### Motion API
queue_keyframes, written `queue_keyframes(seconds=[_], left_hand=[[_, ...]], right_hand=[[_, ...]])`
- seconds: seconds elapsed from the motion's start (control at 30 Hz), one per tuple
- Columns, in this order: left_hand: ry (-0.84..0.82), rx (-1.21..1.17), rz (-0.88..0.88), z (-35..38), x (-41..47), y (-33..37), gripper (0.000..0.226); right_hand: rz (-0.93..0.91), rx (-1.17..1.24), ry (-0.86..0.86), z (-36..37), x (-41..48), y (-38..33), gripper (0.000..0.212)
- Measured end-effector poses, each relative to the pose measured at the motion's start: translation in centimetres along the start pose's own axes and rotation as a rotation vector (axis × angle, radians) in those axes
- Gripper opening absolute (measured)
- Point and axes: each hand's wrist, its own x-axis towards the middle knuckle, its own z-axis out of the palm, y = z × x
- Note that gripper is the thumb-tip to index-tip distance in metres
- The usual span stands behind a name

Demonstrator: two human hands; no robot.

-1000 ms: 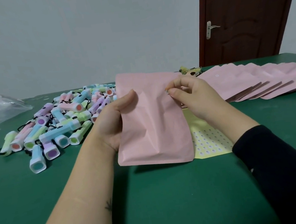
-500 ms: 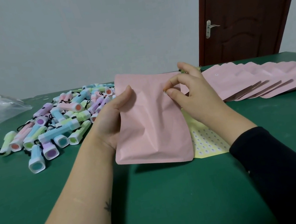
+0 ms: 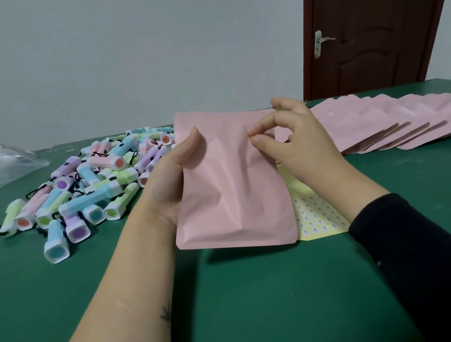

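Above the desk, the left hand grips the pink pouch while the right hand pinches its front, seemingly labelling it; next comes a firm, flat press.

Green table, flashlights, pink pouches

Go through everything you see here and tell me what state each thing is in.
Pink pouch: held upright, creased.
Left hand: grips the pouch's left edge.
Right hand: pinches the pouch's front.
Flashlights: heaped loose on the table.
Spare pouches: fanned out flat.
Sticker sheet: flat, partly hidden behind the pouch.
Door: closed.
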Motion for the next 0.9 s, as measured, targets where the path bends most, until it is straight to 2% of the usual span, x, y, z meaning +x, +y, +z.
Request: queue_keyframes(seconds=[0.47,0.77,0.9], left_hand=[[0.003,0.002,-0.017,0.38,-0.06,-0.18,0.055],[-0.011,-0.032,-0.020,0.32,0.06,-0.29,0.052],[0.038,-0.033,-0.012,0.21,0.25,-0.34,0.046]], right_hand=[[0.029,0.081,-0.003,0.05,0.19,0.10,0.026],[0.012,0.138,-0.014,0.05,-0.05,0.08,0.020],[0.118,0.202,0.019,0.19,0.25,0.20,0.055]])
